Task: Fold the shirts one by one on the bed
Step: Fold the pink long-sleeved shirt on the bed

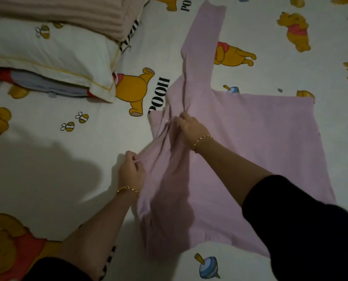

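A pale pink long-sleeved shirt (pixel 250 142) lies spread across the middle of the bed (pixel 270 57), its body flat toward the right side and one sleeve (pixel 204 37) running away to the far edge, where the frame cuts off its cuff. The other sleeve cannot be made out among the bunched folds, and the shirt's near right corner is hidden behind the right forearm and its black sleeve (pixel 300 220). The left hand (pixel 130 171) pinches a thin strip of the shirt's edge between thumb and curled fingers, drawing it taut; whether that strip is neckline or trim is hard to tell. The right hand (pixel 191 128) has its grip closed on gathered cloth at the shoulder, fingertips buried in the creases. Each wrist wears a gold bead bracelet (pixel 128 190). The sheet (pixel 33 126) is white, printed with yellow bears in red tops, bees and spinning tops. Beside one bear (pixel 134 92) the word "POOH" (pixel 159 94) reads in black capitals, its last letter touched by the shirt's edge; a second "POO" at the far edge is cut by the frame. Toward the far left corner a white pillow (pixel 47 55) with yellow piping lies under a ribbed pink blanket (pixel 67 11), which hides most of some black lettering. Something grey and red shows under the pillow, too dark to identify.
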